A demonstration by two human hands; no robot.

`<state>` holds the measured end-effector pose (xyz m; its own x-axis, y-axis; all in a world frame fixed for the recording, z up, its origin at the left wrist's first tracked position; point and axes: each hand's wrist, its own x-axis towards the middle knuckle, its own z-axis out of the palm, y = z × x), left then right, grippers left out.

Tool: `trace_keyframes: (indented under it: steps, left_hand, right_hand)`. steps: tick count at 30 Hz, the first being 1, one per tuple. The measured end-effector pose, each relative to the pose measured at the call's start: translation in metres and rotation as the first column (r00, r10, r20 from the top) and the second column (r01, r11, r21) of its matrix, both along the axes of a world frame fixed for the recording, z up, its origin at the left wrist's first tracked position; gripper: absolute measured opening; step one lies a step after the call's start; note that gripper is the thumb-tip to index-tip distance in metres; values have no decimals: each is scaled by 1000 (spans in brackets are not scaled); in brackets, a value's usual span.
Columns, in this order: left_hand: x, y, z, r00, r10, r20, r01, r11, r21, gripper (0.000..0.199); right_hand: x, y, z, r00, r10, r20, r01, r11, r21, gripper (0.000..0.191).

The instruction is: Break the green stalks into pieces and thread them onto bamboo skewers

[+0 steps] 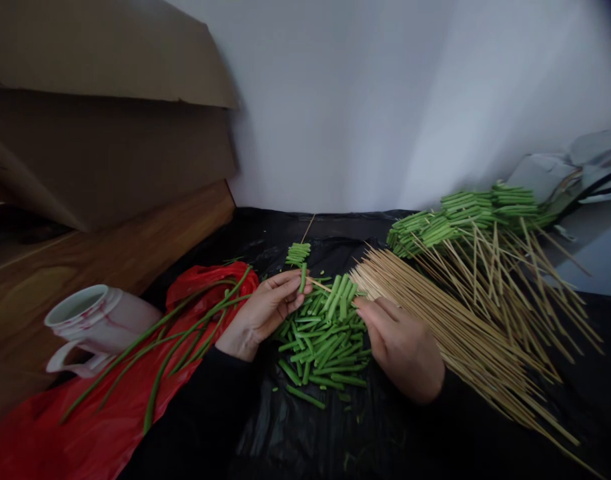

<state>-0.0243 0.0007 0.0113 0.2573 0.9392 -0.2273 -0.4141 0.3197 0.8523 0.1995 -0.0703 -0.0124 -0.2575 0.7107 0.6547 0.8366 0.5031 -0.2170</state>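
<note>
Between thumb and fingers, my left hand [273, 300] pinches a short cut piece of green garlic scape [303, 277], held upright. My right hand [403, 343] is closed on a bamboo skewer [321, 286] that carries several scape pieces [340, 295] side by side. Its bare end points left and reaches close to the piece in my left hand; whether it touches is hard to tell. Below both hands lies a loose pile of cut scape pieces [330, 350]. Just beyond my left hand, a loaded skewer [298, 253] rests on the black plastic sheet [280, 230].
Bare bamboo skewers [450, 313] spread out at the right, with a stack of loaded skewers [465, 217] behind them. To the left, long uncut scapes [185, 340] lie on a red plastic bag [50, 427] beside a tilted white mug [105, 320]. A cardboard box [135, 140] stands behind.
</note>
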Motion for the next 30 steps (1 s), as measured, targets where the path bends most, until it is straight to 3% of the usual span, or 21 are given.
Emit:
trace_keyframes:
  steps: [10,30]
  left_hand:
    - [1,-1,0,1000,4,-16,-5,1000,-4,16]
    - [5,-4,-1,997,24,-80,-19,998,54,28]
  right_hand:
    - [1,0,2,992,-100,80,95,994,62,32]
    - [2,2,-4,996,-81,45,77,993,94,28]
